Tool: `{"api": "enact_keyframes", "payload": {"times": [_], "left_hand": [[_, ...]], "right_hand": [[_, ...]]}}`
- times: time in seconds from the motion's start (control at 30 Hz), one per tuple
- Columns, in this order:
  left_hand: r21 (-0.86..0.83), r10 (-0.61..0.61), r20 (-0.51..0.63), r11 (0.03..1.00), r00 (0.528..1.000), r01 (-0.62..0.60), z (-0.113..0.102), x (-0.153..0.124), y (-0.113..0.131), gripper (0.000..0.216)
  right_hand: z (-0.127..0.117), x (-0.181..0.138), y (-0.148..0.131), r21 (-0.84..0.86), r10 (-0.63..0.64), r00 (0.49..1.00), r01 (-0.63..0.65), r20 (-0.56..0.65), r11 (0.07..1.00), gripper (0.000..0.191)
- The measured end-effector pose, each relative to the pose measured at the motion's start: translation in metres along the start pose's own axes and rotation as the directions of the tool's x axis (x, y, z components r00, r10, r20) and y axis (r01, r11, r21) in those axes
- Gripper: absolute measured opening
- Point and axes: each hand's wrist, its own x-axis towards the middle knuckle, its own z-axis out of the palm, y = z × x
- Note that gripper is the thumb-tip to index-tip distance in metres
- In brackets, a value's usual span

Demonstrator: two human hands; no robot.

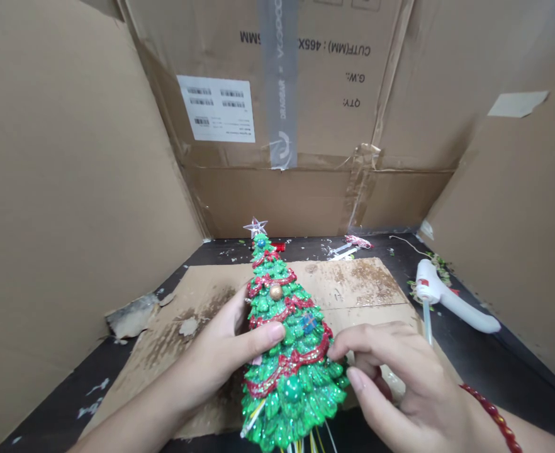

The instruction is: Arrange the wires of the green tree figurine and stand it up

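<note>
1. A glitter-coated green moulded Christmas tree [277, 314], trimmed with red garlands and topped by a pale star [255, 227], is held upright above the centre of the work area. It is judged light but stiff and brittle, so its broad lower body offers a safer hold than the star.
2. Left hand [223, 355]: at the tree's left side, thumb pressed against its front, with the other fingers [228, 308] curled behind.
3. Right hand [391, 384]: at the tree's right side, fingers [357, 343] slightly spread, the index tip touching a garland (no firm pinch can be confirmed).
4. A white hot-glue gun [452, 302] with a clear glue stick [427, 321] lies right of the tree.
5. A stained brown cardboard sheet [353, 280] lies beneath the tree, within an open corrugated cardboard carton [70, 189] surrounding it on three sides.
</note>
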Motion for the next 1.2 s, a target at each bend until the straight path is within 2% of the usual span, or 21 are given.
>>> {"api": "enact_keyframes", "payload": {"times": [0.17,0.27,0.33,0.4,0.43,0.5,0.57,0.67,0.77,0.9,1.07,1.2], "left_hand": [[0.026,0.011,-0.017,1.000,1.000,-0.010,0.0010,-0.0005,0.0012,0.080],[0.020,-0.008,-0.031,1.000,0.999,0.009,0.0012,0.0000,0.0001,0.080],[0.004,-0.012,-0.043,1.000,0.999,0.013,0.0015,0.0002,-0.0005,0.081],[-0.007,-0.004,-0.053,1.000,0.999,0.003,0.0019,0.0003,-0.0006,0.080],[-0.006,0.000,-0.054,1.000,0.999,0.000,0.0022,0.0003,-0.0006,0.079],[-0.003,0.008,-0.048,1.000,0.999,-0.008,0.0028,0.0000,-0.0004,0.077],[-0.023,0.003,-0.043,1.000,0.999,-0.004,0.0035,-0.0003,-0.0002,0.076],[-0.094,-0.023,-0.047,0.995,0.999,0.018,0.0042,-0.0003,-0.0001,0.081],[-0.129,-0.028,-0.050,0.991,0.998,0.021,0.0036,0.0005,-0.0002,0.088],[-0.102,-0.049,-0.049,0.994,0.998,0.044,0.0020,0.0011,-0.0002,0.091],[-0.155,-0.053,-0.055,0.987,0.997,0.044,0.0042,0.0001,0.0010,0.086],[-0.184,-0.039,-0.047,0.983,0.998,0.030,0.0052,0.0006,0.0009,0.093]], "right_hand": [[-0.0002,0.0005,0.0008,-0.028,0.014,1.000,-0.014,-0.013,0.999,0.021],[0.0011,-0.0014,0.0021,0.058,0.145,0.986,-0.150,0.079,0.987,0.015],[0.0018,-0.0032,0.0031,0.156,0.304,0.936,-0.332,0.180,0.930,0.011],[0.0025,-0.0049,0.0039,0.243,0.422,0.867,-0.483,0.263,0.841,0.014],[0.0028,-0.0056,0.0043,0.271,0.453,0.845,-0.524,0.285,0.807,0.016],[0.0034,-0.0066,0.0047,0.294,0.469,0.833,-0.546,0.294,0.785,0.018],[0.0035,-0.0073,0.0046,0.274,0.447,0.855,-0.511,0.263,0.815,0.018],[0.0024,-0.0069,0.0033,0.231,0.388,0.909,-0.414,0.151,0.881,0.017],[0.0008,-0.0048,0.0012,0.205,0.349,0.935,-0.355,0.063,0.912,0.012],[-0.0017,-0.0027,-0.0003,0.155,0.256,0.965,-0.260,0.049,0.953,0.005],[-0.0037,-0.0012,0.0010,0.050,0.050,0.998,-0.048,-0.036,0.998,0.006],[-0.0038,0.0015,0.0003,0.008,-0.030,1.000,0.030,0.002,1.000,0.011]]}}
